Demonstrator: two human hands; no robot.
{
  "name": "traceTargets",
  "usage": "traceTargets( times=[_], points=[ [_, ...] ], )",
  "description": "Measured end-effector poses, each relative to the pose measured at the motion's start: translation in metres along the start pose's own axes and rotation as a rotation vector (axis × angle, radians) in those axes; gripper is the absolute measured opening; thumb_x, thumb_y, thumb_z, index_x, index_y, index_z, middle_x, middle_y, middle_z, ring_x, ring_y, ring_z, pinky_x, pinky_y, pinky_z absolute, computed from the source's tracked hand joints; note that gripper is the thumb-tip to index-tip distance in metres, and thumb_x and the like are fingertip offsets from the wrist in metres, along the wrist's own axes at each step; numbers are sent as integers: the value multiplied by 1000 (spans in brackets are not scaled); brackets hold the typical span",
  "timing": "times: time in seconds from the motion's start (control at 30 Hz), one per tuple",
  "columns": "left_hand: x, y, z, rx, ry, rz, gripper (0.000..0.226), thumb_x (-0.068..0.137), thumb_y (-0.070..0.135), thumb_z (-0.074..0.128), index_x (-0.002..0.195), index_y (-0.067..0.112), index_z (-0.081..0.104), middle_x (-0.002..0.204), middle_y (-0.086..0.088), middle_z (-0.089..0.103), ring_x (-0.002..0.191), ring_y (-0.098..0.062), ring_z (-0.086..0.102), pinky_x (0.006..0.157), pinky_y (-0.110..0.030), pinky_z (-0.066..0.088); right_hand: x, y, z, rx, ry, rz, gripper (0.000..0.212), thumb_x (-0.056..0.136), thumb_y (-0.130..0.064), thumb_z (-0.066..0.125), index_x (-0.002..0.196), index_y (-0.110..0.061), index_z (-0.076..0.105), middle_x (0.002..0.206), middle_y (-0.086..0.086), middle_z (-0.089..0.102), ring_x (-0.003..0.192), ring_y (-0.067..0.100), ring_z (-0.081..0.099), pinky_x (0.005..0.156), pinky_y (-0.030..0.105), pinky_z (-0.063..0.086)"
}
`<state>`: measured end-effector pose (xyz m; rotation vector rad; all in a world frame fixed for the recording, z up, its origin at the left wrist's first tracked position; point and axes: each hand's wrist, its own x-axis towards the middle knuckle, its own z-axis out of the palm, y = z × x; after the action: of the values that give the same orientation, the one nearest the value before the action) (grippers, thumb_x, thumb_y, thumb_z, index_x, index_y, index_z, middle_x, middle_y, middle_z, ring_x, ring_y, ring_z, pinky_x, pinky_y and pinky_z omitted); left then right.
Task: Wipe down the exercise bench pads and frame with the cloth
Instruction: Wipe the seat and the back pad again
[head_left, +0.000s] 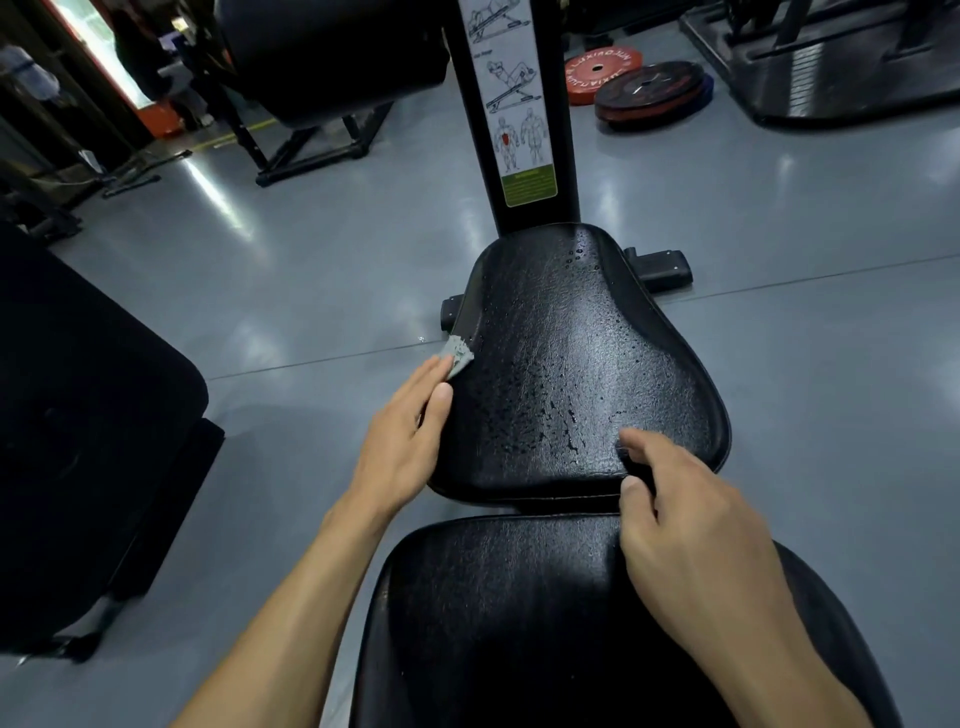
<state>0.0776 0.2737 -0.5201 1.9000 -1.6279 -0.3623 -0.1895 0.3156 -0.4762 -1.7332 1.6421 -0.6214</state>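
A black seat pad (582, 343) of the exercise bench lies ahead of me, speckled with liquid droplets. Nearer to me is the long back pad (509, 623). My left hand (405, 431) lies along the seat pad's left edge with straight fingers, pressing a small grey cloth (457, 353) against the pad's side; only a corner of the cloth shows past my fingertips. My right hand (691, 530) rests at the gap between the two pads, its fingers curled over the seat pad's rear edge. The black frame upright (566, 130) rises behind the seat.
An instruction sticker (514, 98) runs down the upright. Red and black weight plates (639, 85) lie on the grey floor at the back right. Another black padded machine (88, 415) stands close on my left. More equipment frames (311, 145) stand at the back left.
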Motion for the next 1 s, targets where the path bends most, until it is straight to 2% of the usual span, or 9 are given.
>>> traceTargets(
  times=[0.17, 0.33, 0.43, 0.53, 0.6, 0.73, 0.83, 0.9, 1.0],
  points=[
    [-49, 5, 3, -29, 72, 9, 44, 107, 43, 44, 149, 31, 52, 158, 21, 40, 144, 12, 31, 119, -13, 23, 1, -3, 2, -32, 4, 2, 43, 98, -27, 46, 140, -32, 53, 139, -14, 59, 122, 24, 60, 100, 42, 47],
    [-55, -3, -3, 92, 18, 75, 45, 108, 43, 44, 150, 31, 51, 160, 20, 36, 146, 12, 26, 120, -12, 20, 1, -2, 1, -38, 8, 1, 38, 99, -25, 48, 135, -33, 57, 135, -15, 61, 118, 22, 60, 96, 38, 46],
    [-15, 0, 0, 95, -27, 66, 52, 107, 47, 39, 155, 29, 42, 164, 18, 27, 148, 12, 20, 124, -23, 20, 1, 1, -1, -32, -9, 8, 36, 99, -23, 49, 133, -32, 58, 134, -15, 62, 119, 21, 60, 96, 38, 46],
    [-12, 9, 18, 236, -71, 91, 68, 105, 60, 30, 163, 26, 22, 170, 13, 9, 156, -4, 0, 129, -35, 11, 2, 2, -4, -14, -24, 10, 35, 100, -24, 47, 133, -32, 57, 134, -15, 62, 121, 20, 59, 99, 38, 46],
    [-34, 22, 24, 360, -125, 208, 71, 104, 60, 24, 164, 23, 17, 171, 10, 3, 158, -12, -8, 129, -38, 8, 5, 3, -5, 0, -26, 12, 35, 100, -26, 46, 133, -33, 57, 134, -16, 62, 123, 19, 58, 101, 38, 47],
    [-82, 47, 29, 543, -279, 502, 69, 108, 57, 25, 164, 19, 16, 172, 3, 4, 159, -24, -2, 126, -40, 12, 9, 5, -6, -1, -47, 18, 33, 101, -27, 44, 131, -35, 55, 132, -14, 64, 123, 19, 58, 101, 40, 47],
    [-68, 44, 27, 626, -338, 636, 67, 109, 55, 25, 164, 17, 18, 172, -2, 8, 159, -26, 2, 126, -43, 12, 9, 7, -9, 9, -61, 27, 29, 102, -26, 41, 125, -35, 56, 125, -12, 66, 119, 20, 59, 99, 39, 47],
    [-39, 41, 26, 601, -299, 597, 64, 110, 53, 20, 163, 18, 20, 171, -1, 10, 159, -22, 1, 126, -46, 14, 11, 9, -13, 36, -47, 39, 31, 102, -26, 41, 128, -35, 56, 126, -12, 67, 119, 20, 60, 99, 39, 47],
    [-15, 57, 36, 507, -270, 405, 70, 106, 62, 10, 163, 22, 17, 171, 5, 6, 158, -16, -8, 127, -46, 13, 15, 13, -23, 117, 2, 110, 33, 102, -24, 43, 129, -35, 59, 125, -12, 68, 118, 20, 60, 100, 39, 47]
  ],
)
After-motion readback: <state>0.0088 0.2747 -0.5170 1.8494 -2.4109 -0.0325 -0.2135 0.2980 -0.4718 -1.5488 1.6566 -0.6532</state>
